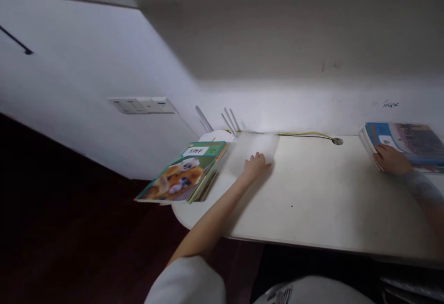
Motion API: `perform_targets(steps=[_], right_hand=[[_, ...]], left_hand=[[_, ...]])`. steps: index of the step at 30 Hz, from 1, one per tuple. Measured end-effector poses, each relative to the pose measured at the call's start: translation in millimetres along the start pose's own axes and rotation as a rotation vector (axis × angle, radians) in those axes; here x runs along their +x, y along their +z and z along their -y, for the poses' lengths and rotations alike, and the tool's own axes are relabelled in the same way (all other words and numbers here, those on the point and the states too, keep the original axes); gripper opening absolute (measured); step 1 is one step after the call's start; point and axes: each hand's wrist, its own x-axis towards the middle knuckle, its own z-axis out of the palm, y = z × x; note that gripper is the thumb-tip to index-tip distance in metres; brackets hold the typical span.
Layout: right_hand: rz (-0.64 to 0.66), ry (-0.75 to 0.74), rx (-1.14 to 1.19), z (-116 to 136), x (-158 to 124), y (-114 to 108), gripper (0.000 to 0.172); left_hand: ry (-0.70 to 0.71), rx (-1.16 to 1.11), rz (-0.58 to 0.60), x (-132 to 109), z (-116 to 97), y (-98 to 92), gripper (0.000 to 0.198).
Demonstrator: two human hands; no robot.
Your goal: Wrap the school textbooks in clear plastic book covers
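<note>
My left hand lies on the white desk with its fingers apart and slightly bent, holding nothing. Under and behind it is a paler rectangular patch; I cannot tell whether it is a sheet or a reflection. At the right, my right hand has its fingers on the near left edge of a stack of books with a blue and brown picture cover. To the left of my left hand stands another pile of books, topped by a green cover with orange-furred monkeys. That pile overhangs the desk's left end.
A white router with several upright antennas stands behind the left pile. Yellow and black cables run along the wall to a round hole in the desk. Wall sockets are at the left, and a shelf overhangs above.
</note>
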Motion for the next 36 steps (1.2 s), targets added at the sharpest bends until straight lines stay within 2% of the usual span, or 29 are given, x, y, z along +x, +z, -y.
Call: perform_targets(steps=[3,6,10,12,13,15,17,19,21,23,24,25,26,28,30,31,33,34,36], right_hand=[[0.039,-0.102,-0.053,12,-6,-11,0.049],[-0.008,-0.153,-0.092,42,-16,-23,0.044],[-0.031,-0.269,0.073,100,-39,-34,0.038],[-0.016,-0.31,0.211,137,-53,-40,0.042],[0.0,-0.313,0.297,159,-59,-44,0.05],[0.013,-0.289,0.473,205,-70,-54,0.073],[0.036,-0.176,0.6,248,-76,-67,0.093],[-0.047,-0.043,0.682,276,-76,-80,0.097],[-0.237,0.072,0.676,280,-73,-94,0.087],[-0.436,0.099,0.583,263,-70,-109,0.074],[-0.51,0.067,0.514,250,-71,-117,0.07],[-0.544,0.003,0.442,236,-73,-125,0.069],[-0.519,-0.085,0.367,223,-77,-133,0.066],[-0.383,-0.244,0.278,208,-90,-144,0.06],[-0.23,-0.346,0.238,210,-109,-144,0.048],[-0.167,-0.369,0.226,215,-119,-141,0.041],[-0.057,-0.383,0.2,228,-140,-128,0.033],[0.005,-0.381,0.187,233,-148,-122,0.034],[0.113,-0.388,0.194,238,-160,-111,0.03]], left_hand=[[-0.028,-0.073,0.069,-1,6,1.6,0.031],[-0.063,-0.173,0.064,-3,9,-8.5,0.028],[-0.074,-0.379,0.013,-12,9,-32.3,0.037],[-0.054,-0.478,-0.002,-19,-2,-42.4,0.041],[-0.033,-0.553,-0.01,-25,-13,-46.4,0.043],[0.039,-0.786,-0.011,-42,-42,-53.5,0.046],[0.167,-1.486,0.012,-67,-77,-61.7,0.045],[0.235,-1.908,0.117,-94,-108,-72.9,0.043],[0.241,-2.125,0.215,-117,-124,-84.7,0.039],[0.211,-2.238,0.225,-132,-123,-90.8,0.034],[0.178,-2.27,0.195,-135,-117,-89.6,0.032],[0.13,-2.284,0.151,-135,-108,-84.7,0.03],[0.068,-2.275,0.112,-134,-98,-76.0,0.027],[-0.073,-2.174,0.081,-129,-74,-48.9,0.026],[-0.184,-1.966,0.131,-128,-50,-15.6,0.031],[-0.201,-1.845,0.093,-129,-37,-0.2,0.035],[-0.207,-1.505,-0.116,-136,-10,22.1,0.044],[-0.196,-1.318,-0.237,-140,5,27.3,0.048],[-0.171,-0.921,-0.443,-148,38,25.6,0.049]])
